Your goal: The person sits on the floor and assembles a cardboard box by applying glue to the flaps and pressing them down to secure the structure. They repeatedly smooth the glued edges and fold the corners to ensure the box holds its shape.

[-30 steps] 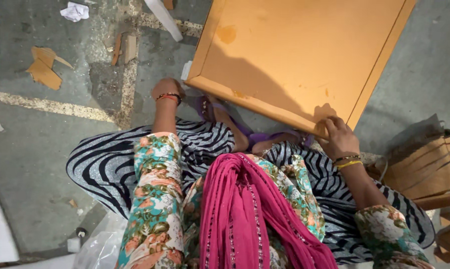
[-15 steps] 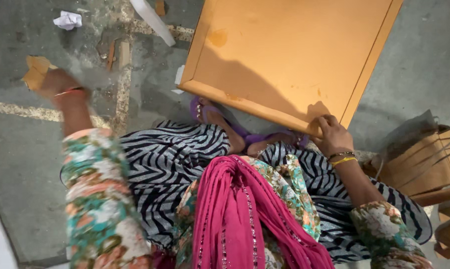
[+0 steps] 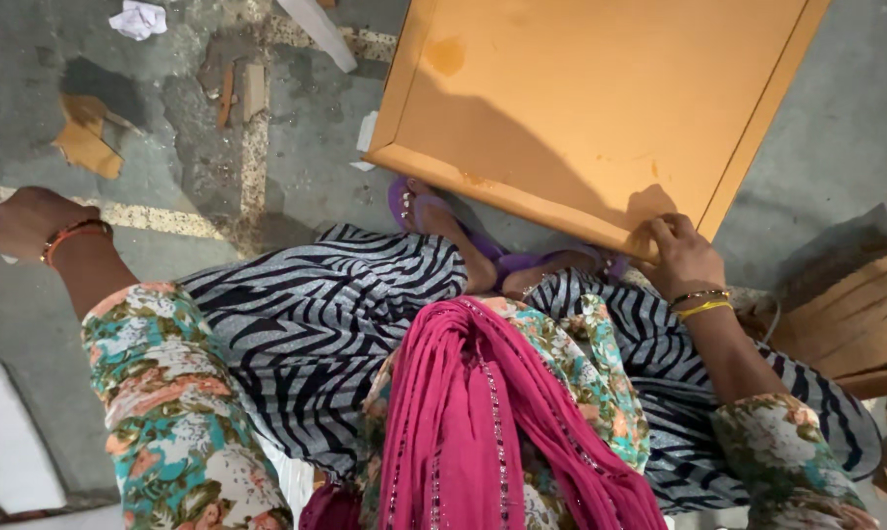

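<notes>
one flat orange framed panel (image 3: 600, 108), stained, raised rim.

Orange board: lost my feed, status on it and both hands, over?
Right hand gripping orange board at near corner. Left hand closed, off to the side above the floor, contents unseen. Feet under board's edge.

One orange panel (image 3: 600, 98) lies on the floor. Two hands show — the right hand (image 3: 681, 255) at the panel's near edge, the left hand (image 3: 29, 218) well left of the panel. Two feet in purple sandals (image 3: 433, 221) sit just under the panel's near edge. Left of the panel lie one crumpled paper (image 3: 137, 18), one cardboard scrap (image 3: 88, 142) and one white strip (image 3: 318, 29) — three bits of litter.
</notes>
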